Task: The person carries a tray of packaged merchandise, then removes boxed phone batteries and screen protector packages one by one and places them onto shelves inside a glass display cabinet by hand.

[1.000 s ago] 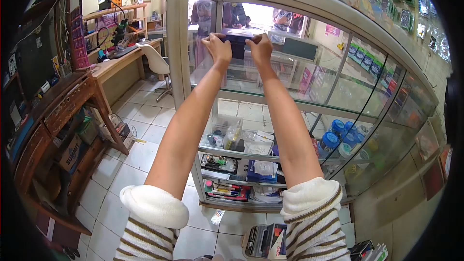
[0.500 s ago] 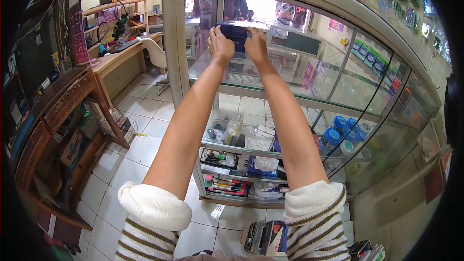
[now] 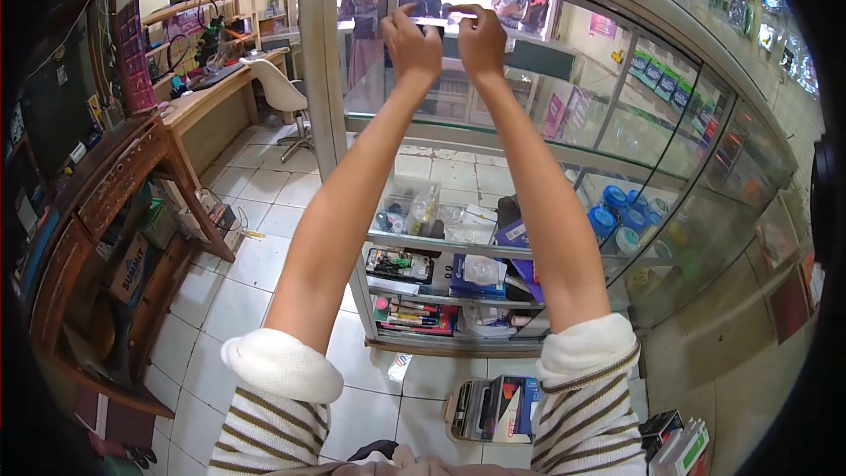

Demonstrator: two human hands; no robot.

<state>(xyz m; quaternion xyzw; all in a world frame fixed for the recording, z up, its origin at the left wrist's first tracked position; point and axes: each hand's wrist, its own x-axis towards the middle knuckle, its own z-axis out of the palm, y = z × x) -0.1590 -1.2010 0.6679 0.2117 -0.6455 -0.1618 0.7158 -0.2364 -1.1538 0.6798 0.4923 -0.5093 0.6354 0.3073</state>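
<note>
Both my arms reach forward at the upper glass of a display case [image 3: 319, 62]. My left hand [image 3: 412, 44] is raised with its fingers curled and the index finger pointing up and inward. Close to its right is my right hand [image 3: 482, 40], its index finger bent toward the left hand and its other fingers curled. A narrow pale strip shows between the fingertips, and I cannot tell whether it is held or lies behind. Below my arms, the case's shelves hold a clear plastic container [image 3: 411, 203], a tray of small parts [image 3: 399, 265] and several pens and markers [image 3: 414, 316].
Blue-lidded jars [image 3: 614, 211] stand inside the case at right. A wooden cabinet [image 3: 132, 167] and a white chair [image 3: 273, 88] are at left. On the tiled floor sits a bin of boxes [image 3: 493, 410]. People stand beyond the glass.
The dark blue, box-like shape seen between my hands no longer shows there. My hands have risen slightly in view and their fingers are more curled. The view has shifted a little.
</note>
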